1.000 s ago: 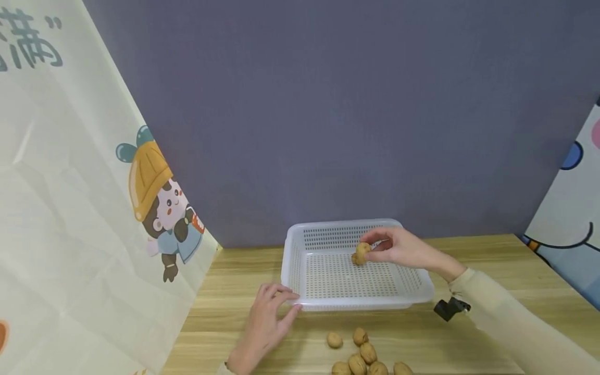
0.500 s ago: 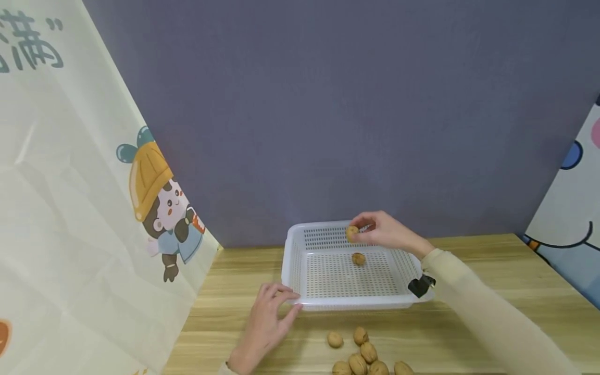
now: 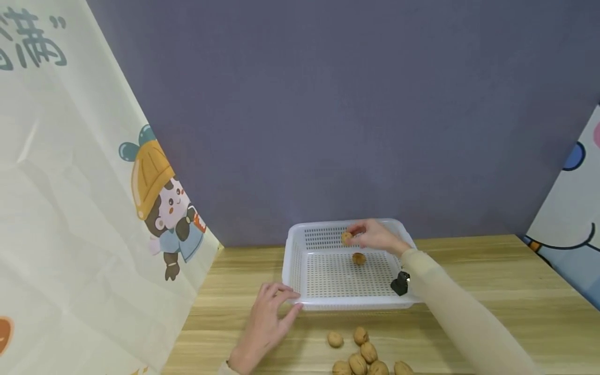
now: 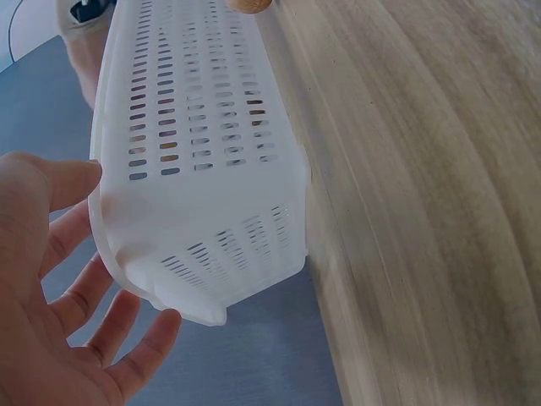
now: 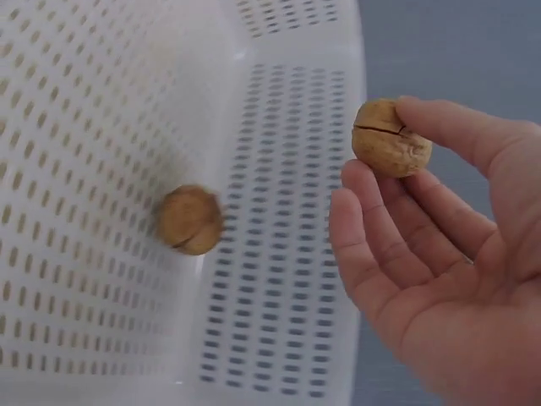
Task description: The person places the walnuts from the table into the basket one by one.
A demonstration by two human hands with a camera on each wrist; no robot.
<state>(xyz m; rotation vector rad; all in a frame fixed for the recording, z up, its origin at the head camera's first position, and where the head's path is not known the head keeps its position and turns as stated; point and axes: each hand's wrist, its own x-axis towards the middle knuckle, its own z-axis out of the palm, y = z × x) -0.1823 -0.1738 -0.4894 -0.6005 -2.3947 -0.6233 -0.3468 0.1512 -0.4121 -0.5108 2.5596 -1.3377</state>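
Note:
A white perforated plastic basket (image 3: 349, 301) stands on the wooden table. At its near left corner my left hand (image 3: 267, 320) holds the rim, thumb outside and fingers spread behind the edge, as the left wrist view (image 4: 80, 296) shows. My right hand (image 3: 375, 235) is over the basket's far part and pinches a walnut (image 5: 391, 139) between thumb and fingers. That walnut has a dark crack along its shell. Another walnut (image 3: 358, 259) lies inside on the basket floor, near the far wall.
Several walnuts (image 3: 368, 352) lie on the table (image 3: 459, 312) in front of the basket, one paler walnut (image 3: 335, 339) slightly apart. A dark grey panel (image 3: 328, 130) rises right behind the basket. Printed sheets (image 3: 70, 208) flank the table. A black wrist device (image 3: 400, 284) hangs below my right sleeve.
My right hand first lifts its walnut away from the one on the basket floor, then shifts left and slightly down over the far side. The left hand stays at the corner.

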